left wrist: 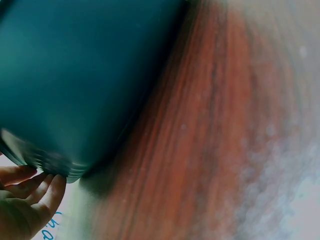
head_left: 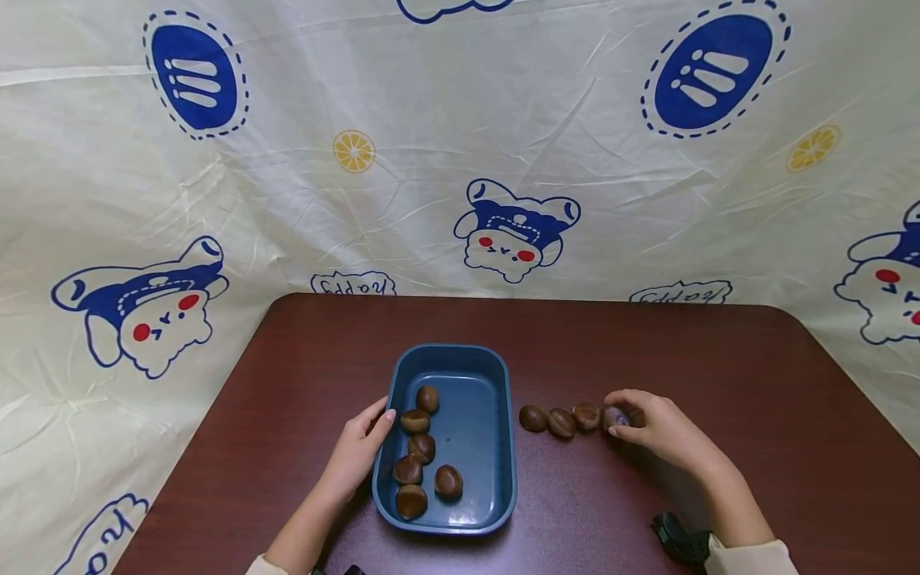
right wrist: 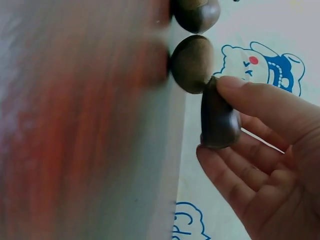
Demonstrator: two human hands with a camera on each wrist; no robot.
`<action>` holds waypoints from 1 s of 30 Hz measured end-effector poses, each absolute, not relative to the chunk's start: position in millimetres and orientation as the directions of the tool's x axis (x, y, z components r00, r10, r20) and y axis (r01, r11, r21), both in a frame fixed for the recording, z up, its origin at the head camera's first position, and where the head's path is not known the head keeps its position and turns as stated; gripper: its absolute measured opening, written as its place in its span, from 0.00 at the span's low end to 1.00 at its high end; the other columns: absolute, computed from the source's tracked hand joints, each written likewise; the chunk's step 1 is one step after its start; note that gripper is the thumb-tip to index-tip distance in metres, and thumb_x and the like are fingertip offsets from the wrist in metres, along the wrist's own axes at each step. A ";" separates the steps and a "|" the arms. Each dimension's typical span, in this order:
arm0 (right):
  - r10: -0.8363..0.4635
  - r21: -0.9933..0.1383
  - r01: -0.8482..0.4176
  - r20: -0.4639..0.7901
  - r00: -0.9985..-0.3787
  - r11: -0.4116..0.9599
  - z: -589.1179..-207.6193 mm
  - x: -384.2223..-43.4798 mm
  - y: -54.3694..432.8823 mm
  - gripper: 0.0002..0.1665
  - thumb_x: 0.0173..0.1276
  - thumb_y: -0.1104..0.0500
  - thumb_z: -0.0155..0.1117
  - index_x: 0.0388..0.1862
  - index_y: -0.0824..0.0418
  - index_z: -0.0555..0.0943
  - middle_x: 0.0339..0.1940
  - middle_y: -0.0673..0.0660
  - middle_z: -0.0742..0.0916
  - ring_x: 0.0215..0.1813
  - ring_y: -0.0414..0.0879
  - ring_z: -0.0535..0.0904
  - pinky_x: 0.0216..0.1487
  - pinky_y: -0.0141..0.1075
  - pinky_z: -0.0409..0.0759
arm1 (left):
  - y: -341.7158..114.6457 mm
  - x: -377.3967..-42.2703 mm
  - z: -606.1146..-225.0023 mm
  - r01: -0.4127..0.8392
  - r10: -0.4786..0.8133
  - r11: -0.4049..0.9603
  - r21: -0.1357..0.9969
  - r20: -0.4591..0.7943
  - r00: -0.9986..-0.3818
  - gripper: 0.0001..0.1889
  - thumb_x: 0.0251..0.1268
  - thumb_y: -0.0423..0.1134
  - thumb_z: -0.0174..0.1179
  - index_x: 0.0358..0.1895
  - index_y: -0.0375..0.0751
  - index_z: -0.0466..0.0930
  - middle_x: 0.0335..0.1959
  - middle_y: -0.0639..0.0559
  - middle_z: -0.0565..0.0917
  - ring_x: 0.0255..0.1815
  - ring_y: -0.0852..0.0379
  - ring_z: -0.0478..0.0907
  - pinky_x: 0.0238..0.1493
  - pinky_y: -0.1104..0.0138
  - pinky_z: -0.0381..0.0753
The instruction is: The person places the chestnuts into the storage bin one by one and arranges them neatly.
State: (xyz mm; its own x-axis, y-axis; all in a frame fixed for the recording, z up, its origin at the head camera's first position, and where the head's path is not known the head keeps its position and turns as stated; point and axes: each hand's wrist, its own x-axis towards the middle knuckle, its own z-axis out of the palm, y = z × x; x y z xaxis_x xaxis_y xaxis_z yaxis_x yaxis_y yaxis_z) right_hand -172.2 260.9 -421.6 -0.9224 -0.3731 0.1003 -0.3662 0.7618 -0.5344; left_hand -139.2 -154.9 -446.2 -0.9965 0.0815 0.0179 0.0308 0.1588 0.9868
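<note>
My left hand (head_left: 354,454) holds the left side of a deep blue plastic tray (head_left: 503,471), its thumb by the rim. In the left wrist view, its fingertips (left wrist: 56,187) touch the tray's outer wall. Several brown chestnuts lie in the tray, most in a crooked line along its left half, with one chestnut (head_left: 449,482) apart. To the right of the tray, my right hand (head_left: 668,431) pinches a chestnut (right wrist: 219,120) between thumb and fingers. It is at the right end of a short row, beside another chestnut (head_left: 586,416).
Two more chestnuts, a middle one (head_left: 561,423) and a left one (head_left: 533,418), continue the row towards the tray. Everything stands on a dark reddish-brown table (head_left: 611,343). Behind its far edge hangs a pale printed cloth (head_left: 410,216). A black band (head_left: 679,541) is on the right wrist.
</note>
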 end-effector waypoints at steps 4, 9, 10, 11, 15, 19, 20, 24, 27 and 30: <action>-0.359 -0.506 -0.390 0.161 -0.919 0.769 -417.2 -171.4 255.9 0.19 0.55 0.60 0.68 0.46 0.62 0.77 0.42 0.53 0.81 0.41 0.46 0.76 0.40 0.42 0.74 | -155.6 -140.0 -446.5 0.045 0.087 0.168 0.985 0.030 -0.996 0.25 0.67 0.45 0.50 0.61 0.33 0.66 0.52 0.36 0.75 0.45 0.46 0.76 0.43 0.58 0.77; -0.368 -0.514 -0.421 0.209 -0.906 0.747 -407.7 -169.5 245.8 0.20 0.56 0.60 0.67 0.48 0.62 0.77 0.43 0.53 0.81 0.40 0.44 0.75 0.38 0.41 0.75 | -155.4 -140.4 -447.4 0.049 0.086 0.172 0.984 0.035 -0.996 0.25 0.67 0.45 0.50 0.61 0.33 0.66 0.53 0.36 0.74 0.45 0.46 0.76 0.43 0.58 0.77; -0.373 -0.515 -0.431 0.218 -0.902 0.741 -405.6 -169.2 243.1 0.20 0.56 0.61 0.67 0.48 0.62 0.76 0.43 0.53 0.81 0.40 0.43 0.75 0.37 0.41 0.75 | -155.3 -140.3 -447.5 0.051 0.085 0.177 0.983 0.036 -0.996 0.25 0.66 0.46 0.50 0.61 0.33 0.66 0.53 0.36 0.74 0.46 0.46 0.76 0.43 0.58 0.77; -0.379 -0.514 -0.443 0.232 -0.896 0.734 -403.3 -169.0 240.1 0.20 0.55 0.62 0.67 0.48 0.62 0.76 0.43 0.52 0.80 0.39 0.42 0.75 0.37 0.41 0.75 | -155.3 -140.2 -447.7 0.048 0.084 0.182 0.982 0.033 -0.996 0.25 0.66 0.46 0.50 0.61 0.33 0.66 0.53 0.37 0.74 0.46 0.47 0.76 0.44 0.58 0.76; -0.408 -0.504 -0.494 0.279 -0.870 0.709 -394.1 -168.8 226.4 0.21 0.54 0.65 0.68 0.48 0.62 0.76 0.43 0.51 0.80 0.38 0.40 0.75 0.36 0.39 0.76 | -155.5 -140.1 -448.0 0.039 0.083 0.175 0.984 0.025 -0.996 0.25 0.66 0.46 0.50 0.61 0.34 0.66 0.53 0.38 0.75 0.46 0.47 0.76 0.43 0.58 0.76; -0.442 -0.507 -0.536 0.304 -0.844 0.675 -386.3 -169.6 209.9 0.22 0.53 0.66 0.68 0.48 0.61 0.76 0.42 0.50 0.80 0.37 0.38 0.74 0.36 0.36 0.75 | -155.8 -140.1 -447.9 0.038 0.085 0.160 0.986 0.025 -0.996 0.25 0.66 0.46 0.50 0.61 0.34 0.66 0.52 0.38 0.75 0.44 0.47 0.77 0.42 0.58 0.77; -0.452 -0.510 -0.545 0.306 -0.838 0.665 -384.7 -169.7 205.5 0.22 0.53 0.65 0.68 0.49 0.61 0.76 0.42 0.50 0.80 0.37 0.38 0.74 0.36 0.36 0.76 | -155.9 -140.2 -448.0 0.039 0.085 0.160 0.986 0.025 -0.996 0.25 0.66 0.46 0.50 0.61 0.34 0.66 0.52 0.37 0.75 0.44 0.47 0.77 0.42 0.59 0.77; -0.490 -0.539 -0.566 0.295 -0.820 0.624 -379.7 -170.3 186.9 0.23 0.53 0.64 0.69 0.49 0.59 0.76 0.43 0.49 0.79 0.39 0.39 0.74 0.38 0.35 0.77 | -155.9 -140.3 -448.5 0.038 0.089 0.154 0.987 0.025 -0.996 0.25 0.66 0.46 0.50 0.61 0.34 0.66 0.52 0.37 0.75 0.44 0.48 0.77 0.43 0.59 0.77; -0.515 -0.567 -0.569 0.274 -0.812 0.596 -377.5 -170.6 172.8 0.23 0.53 0.64 0.69 0.50 0.59 0.76 0.44 0.48 0.79 0.40 0.39 0.74 0.40 0.34 0.77 | -155.4 -140.2 -448.1 0.032 0.083 0.146 0.989 0.020 -0.996 0.24 0.66 0.45 0.50 0.61 0.35 0.66 0.52 0.38 0.75 0.44 0.48 0.77 0.42 0.59 0.77; -0.545 -0.595 -0.571 0.251 -0.800 0.565 -376.5 -171.4 159.4 0.23 0.55 0.62 0.68 0.51 0.59 0.75 0.44 0.48 0.79 0.40 0.39 0.74 0.39 0.32 0.77 | -154.9 -140.0 -447.5 0.027 0.075 0.145 0.989 0.016 -0.997 0.24 0.66 0.44 0.51 0.61 0.35 0.67 0.52 0.39 0.76 0.44 0.48 0.77 0.42 0.59 0.77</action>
State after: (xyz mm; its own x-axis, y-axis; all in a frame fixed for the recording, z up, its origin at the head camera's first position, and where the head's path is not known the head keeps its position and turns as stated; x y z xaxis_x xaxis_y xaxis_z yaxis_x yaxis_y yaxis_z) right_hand -171.4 159.4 -376.5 -0.8003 -0.5447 0.2508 -0.5713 0.5654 -0.5949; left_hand -140.0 -154.9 -447.5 -0.9970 0.0751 0.0159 0.0267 0.1446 0.9891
